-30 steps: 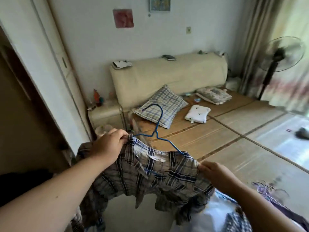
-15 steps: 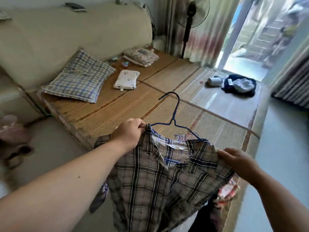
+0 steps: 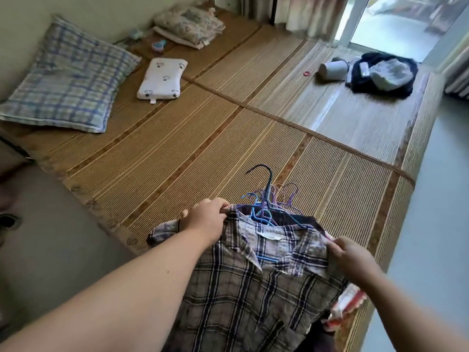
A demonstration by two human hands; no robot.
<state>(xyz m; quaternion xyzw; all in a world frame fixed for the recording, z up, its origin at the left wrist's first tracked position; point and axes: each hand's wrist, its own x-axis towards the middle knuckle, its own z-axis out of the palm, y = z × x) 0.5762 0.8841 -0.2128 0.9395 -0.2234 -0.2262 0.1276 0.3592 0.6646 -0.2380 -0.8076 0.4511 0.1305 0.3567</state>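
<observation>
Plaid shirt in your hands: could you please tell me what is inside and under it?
Inside the plaid shirt, at its collar, sits a blue hanger, hook sticking out. More hangers and a red-and-white cloth peek from underneath; the rest is covered.

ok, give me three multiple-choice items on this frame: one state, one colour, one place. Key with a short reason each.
1. The plaid shirt is held by:
A the left hand only
B both the left hand and the right hand, one at each shoulder
C neither hand

2. The hanger inside the shirt is:
A red
B white
C blue

3. The small white pillow lies:
A on the woven mat, beside the checked pillow
B on top of the checked pillow
C under the shirt

Key:
1 B, each hand grips one shoulder of the fabric.
2 C, its hook and the wire within the collar are blue.
3 A, it rests on the mat next to the checked pillow.
</observation>
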